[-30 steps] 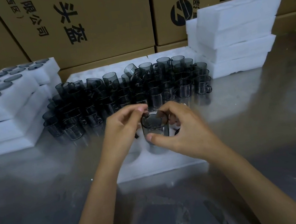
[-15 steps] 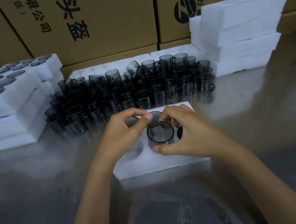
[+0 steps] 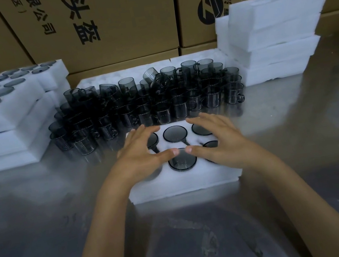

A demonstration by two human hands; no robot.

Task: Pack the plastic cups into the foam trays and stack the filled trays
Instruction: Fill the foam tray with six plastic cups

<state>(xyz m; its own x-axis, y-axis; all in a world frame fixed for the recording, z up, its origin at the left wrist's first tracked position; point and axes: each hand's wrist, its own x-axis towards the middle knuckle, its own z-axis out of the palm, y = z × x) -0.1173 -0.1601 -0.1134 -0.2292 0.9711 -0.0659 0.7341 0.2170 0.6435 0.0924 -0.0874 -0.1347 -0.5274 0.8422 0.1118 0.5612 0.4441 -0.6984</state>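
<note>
Foam tray (image 3: 184,185) lies under both spread hands, left hand (image 3: 144,154) and right hand (image 3: 217,140), its long axis running along the desk's near edge.

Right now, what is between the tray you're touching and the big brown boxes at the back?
In the head view, a crowd of dark loose cups stands on the table beyond the foam tray, then more white foam pieces sit before the cardboard boxes.

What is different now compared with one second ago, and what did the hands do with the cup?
The cup, then gripped by both hands above the foam tray, now sits sunk in its front-middle slot. The left hand and right hand let go and spread open over the tray. The loose cups behind stayed put.
</note>
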